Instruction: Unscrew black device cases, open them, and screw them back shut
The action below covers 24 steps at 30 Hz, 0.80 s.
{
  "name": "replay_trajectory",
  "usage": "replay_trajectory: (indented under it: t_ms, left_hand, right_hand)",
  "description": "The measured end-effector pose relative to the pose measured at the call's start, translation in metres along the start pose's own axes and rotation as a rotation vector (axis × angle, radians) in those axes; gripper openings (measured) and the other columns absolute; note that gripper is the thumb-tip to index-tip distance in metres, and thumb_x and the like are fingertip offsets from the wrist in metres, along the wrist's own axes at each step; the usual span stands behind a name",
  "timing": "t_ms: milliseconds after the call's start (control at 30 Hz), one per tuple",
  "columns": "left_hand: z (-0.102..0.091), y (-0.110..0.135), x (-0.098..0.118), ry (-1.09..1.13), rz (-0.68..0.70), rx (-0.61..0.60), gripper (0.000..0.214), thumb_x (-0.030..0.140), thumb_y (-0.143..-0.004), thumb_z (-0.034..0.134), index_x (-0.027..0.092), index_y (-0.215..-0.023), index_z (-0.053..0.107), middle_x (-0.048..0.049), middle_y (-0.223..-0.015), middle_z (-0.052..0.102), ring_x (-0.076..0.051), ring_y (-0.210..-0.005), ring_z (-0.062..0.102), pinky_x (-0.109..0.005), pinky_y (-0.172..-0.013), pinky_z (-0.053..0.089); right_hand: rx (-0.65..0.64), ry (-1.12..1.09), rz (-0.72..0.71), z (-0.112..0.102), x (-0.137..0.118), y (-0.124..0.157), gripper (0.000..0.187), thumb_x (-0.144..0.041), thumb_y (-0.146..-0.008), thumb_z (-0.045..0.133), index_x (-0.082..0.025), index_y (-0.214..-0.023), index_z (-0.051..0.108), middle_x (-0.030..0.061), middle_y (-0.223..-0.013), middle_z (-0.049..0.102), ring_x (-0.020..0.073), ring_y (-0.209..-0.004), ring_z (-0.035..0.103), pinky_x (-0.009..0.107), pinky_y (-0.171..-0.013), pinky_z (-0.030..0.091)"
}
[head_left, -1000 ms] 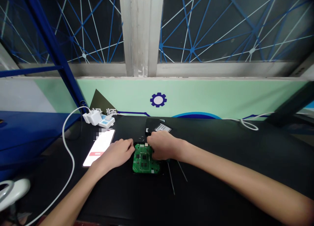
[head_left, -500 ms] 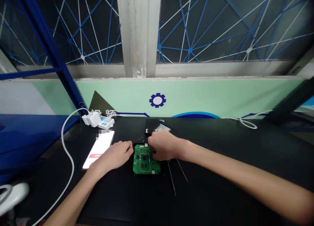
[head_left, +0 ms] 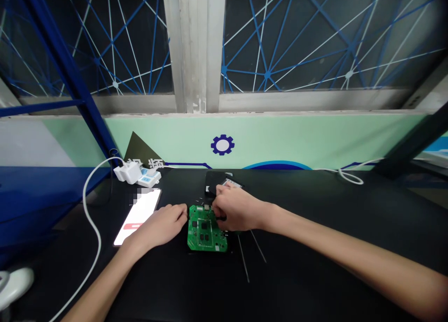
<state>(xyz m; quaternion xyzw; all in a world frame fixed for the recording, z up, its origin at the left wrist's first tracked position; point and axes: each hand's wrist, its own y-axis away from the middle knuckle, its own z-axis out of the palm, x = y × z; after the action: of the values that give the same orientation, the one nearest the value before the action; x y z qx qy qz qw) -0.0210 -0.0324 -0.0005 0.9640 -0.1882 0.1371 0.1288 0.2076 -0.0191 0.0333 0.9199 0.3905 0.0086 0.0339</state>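
A green circuit board [head_left: 205, 232] lies in front of me, a dark edge showing just below it. My left hand [head_left: 170, 223] is closed, its fingertips pinching at the board's upper left edge. Over the board's right side, my right hand [head_left: 235, 209] is curled with its fingers gripping the edge; the fingertips are partly hidden. Two thin metal rods [head_left: 244, 259] stick out from below my right hand. Several tiny screws [head_left: 199, 201] lie just behind the board. A black casing [head_left: 211, 181] with a white label sits beyond my right hand.
A phone [head_left: 138, 217] with a lit screen lies left of my left hand, partly under the wrist. A white power strip with plugs [head_left: 147, 177] stands behind it, its white cable [head_left: 100, 233] running forward. Another white cable [head_left: 350, 176] lies at the back right, along the wall.
The view has shifted slightly. The board's left and lower edges now show more fully, and it appears a little raised against the dark edge. Both hands stay at its sides.
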Motion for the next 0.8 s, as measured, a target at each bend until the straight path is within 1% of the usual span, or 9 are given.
replay_trajectory:
  t_ms: [100, 300, 433, 533, 633, 800]
  left_hand:
    - [0.0, 0.0, -0.001, 0.009, 0.002, -0.001, 0.024, 0.031, -0.097, 0.031, 0.024, -0.08, 0.047, -0.0027, -0.081, 0.063, -0.025, -0.083, 0.062, -0.033, -0.07, 0.041]
    - [-0.001, 0.001, 0.003, 0.023, 0.007, 0.006, 0.025, 0.032, -0.097, 0.03, 0.024, -0.082, 0.049, -0.0041, -0.085, 0.065, -0.027, -0.088, 0.062, -0.036, -0.077, 0.043]
    - [-0.002, 0.002, 0.005, 0.011, 0.001, -0.003, 0.025, 0.031, -0.097, 0.029, 0.024, -0.082, 0.048, -0.0048, -0.087, 0.065, -0.027, -0.09, 0.062, -0.037, -0.077, 0.044]
    - [-0.002, 0.001, 0.004, 0.013, 0.004, 0.004, 0.026, 0.032, -0.097, 0.029, 0.024, -0.081, 0.049, -0.0051, -0.086, 0.066, -0.027, -0.089, 0.063, -0.037, -0.076, 0.045]
    - [0.0, 0.0, 0.001, 0.036, 0.011, 0.011, 0.028, 0.033, -0.097, 0.031, 0.024, -0.085, 0.054, -0.006, -0.089, 0.069, -0.027, -0.089, 0.065, -0.037, -0.078, 0.046]
    - [0.002, -0.003, -0.002, 0.086, 0.0, 0.019, 0.031, 0.039, -0.097, 0.035, 0.025, -0.093, 0.063, -0.0061, -0.098, 0.072, -0.028, -0.094, 0.068, -0.035, -0.082, 0.046]
  right_hand:
    - [0.039, -0.056, 0.001, 0.004, 0.004, 0.005, 0.013, -0.027, -0.075, 0.071, -0.019, -0.065, 0.069, 0.0057, -0.072, 0.065, 0.0246, -0.091, 0.058, 0.036, -0.087, 0.038]
    - [0.139, -0.192, -0.019, 0.011, 0.01, 0.016, 0.011, -0.022, -0.075, 0.071, -0.019, -0.066, 0.066, 0.0013, -0.072, 0.068, 0.0218, -0.092, 0.057, 0.037, -0.092, 0.034]
    - [0.186, -0.24, -0.046, 0.014, 0.012, 0.02, 0.009, -0.021, -0.076, 0.073, -0.019, -0.069, 0.067, -0.0004, -0.073, 0.07, 0.0204, -0.093, 0.056, 0.038, -0.098, 0.032]
    - [0.198, -0.257, -0.05, 0.015, 0.012, 0.02, 0.01, -0.02, -0.075, 0.074, -0.019, -0.068, 0.067, -0.001, -0.072, 0.07, 0.0205, -0.093, 0.056, 0.039, -0.099, 0.031]
    - [0.221, -0.288, -0.058, 0.018, 0.013, 0.018, 0.009, -0.018, -0.073, 0.076, -0.019, -0.07, 0.068, -0.001, -0.072, 0.071, 0.0212, -0.092, 0.057, 0.041, -0.099, 0.031]
    - [0.302, -0.345, -0.083, 0.026, 0.018, 0.014, 0.01, -0.016, -0.072, 0.078, -0.021, -0.071, 0.069, 0.0002, -0.072, 0.071, 0.0227, -0.09, 0.058, 0.045, -0.098, 0.033]
